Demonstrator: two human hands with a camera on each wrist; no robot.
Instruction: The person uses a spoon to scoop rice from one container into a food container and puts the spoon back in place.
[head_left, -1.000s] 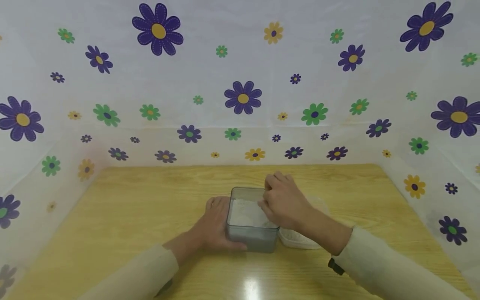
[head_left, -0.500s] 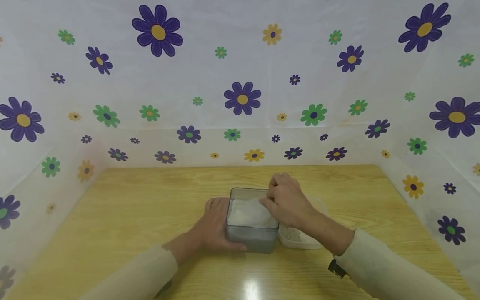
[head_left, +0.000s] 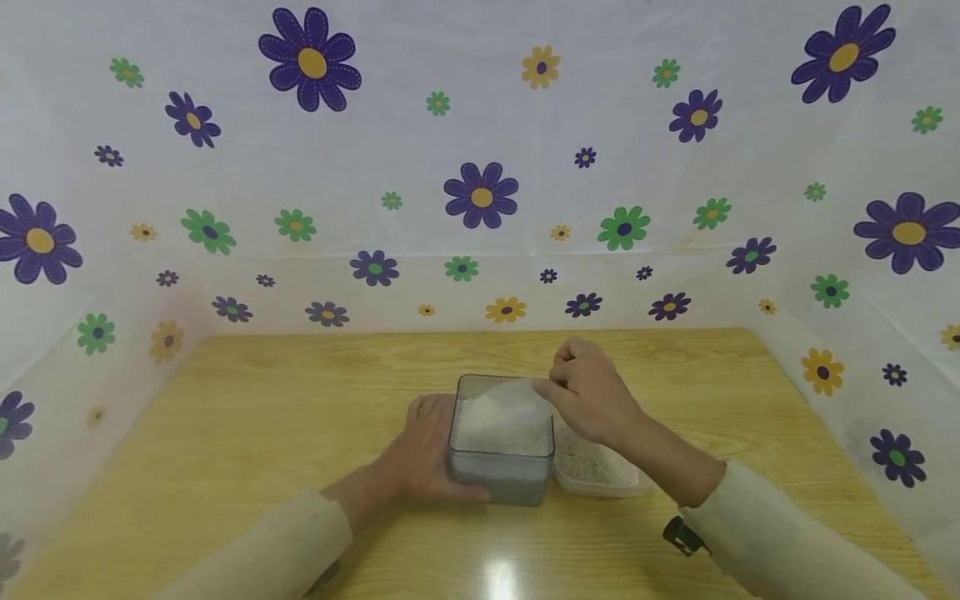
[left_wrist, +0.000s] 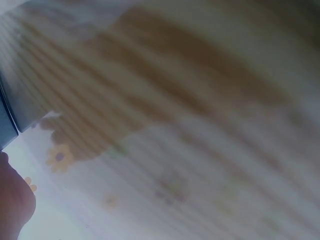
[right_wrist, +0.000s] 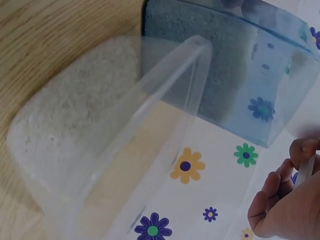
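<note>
A square, grey-tinted see-through container [head_left: 498, 479] of white, rice-like grains stands mid-table. My left hand [head_left: 427, 454] grips its left side, thumb along the front wall. At the edge of the left wrist view, part of that hand [left_wrist: 15, 202] shows beside the container's corner [left_wrist: 7, 125]. Between thumb and curled fingers, my right hand [head_left: 592, 392] pinches a translucent white scoop [head_left: 521, 404], tilted over the container's opening with pale grains in it. In the right wrist view the right hand [right_wrist: 287, 200] holds the scoop's thin handle [right_wrist: 305, 172].
Just right of the container sits a low clear plastic tub [head_left: 600, 487] with grains in it, partly under my right forearm. The wooden table [head_left: 300, 400] is bordered by a white flowered cloth [head_left: 390, 150] at the back and sides. Something black [head_left: 682, 535] shows below the right sleeve.
My right hand has moved right and slightly up, bringing the scoop with grains into sight above the container. More of the tub shows now. The left hand keeps its grip.
</note>
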